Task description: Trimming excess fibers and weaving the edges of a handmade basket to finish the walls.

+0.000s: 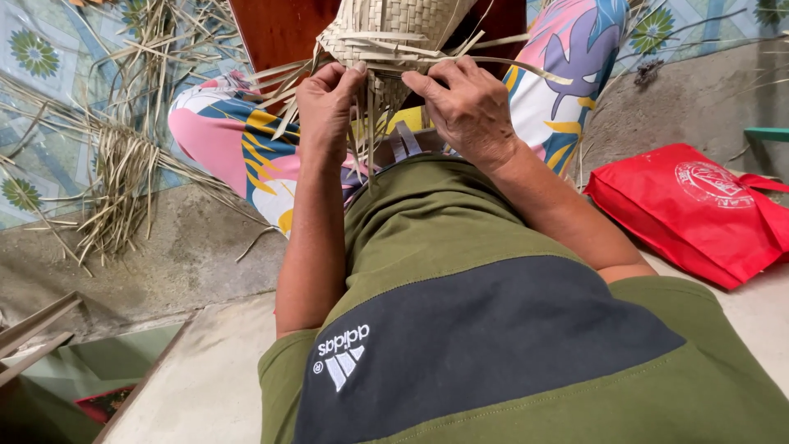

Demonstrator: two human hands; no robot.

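Below the woven palm-leaf basket [394, 33], my left hand [329, 103] and right hand [468, 107] each keep their grip pinched on its loose strips [493, 64].

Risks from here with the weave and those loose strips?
1. Both hands pinch strips at the edge of the woven piece; if the left hand or right hand slips, the last rows may loosen.
2. Many loose strip ends hang down between the hands and could tangle or get woven in the wrong order.
3. The thin strips look dry; a sharp bend at the fold might crack one.
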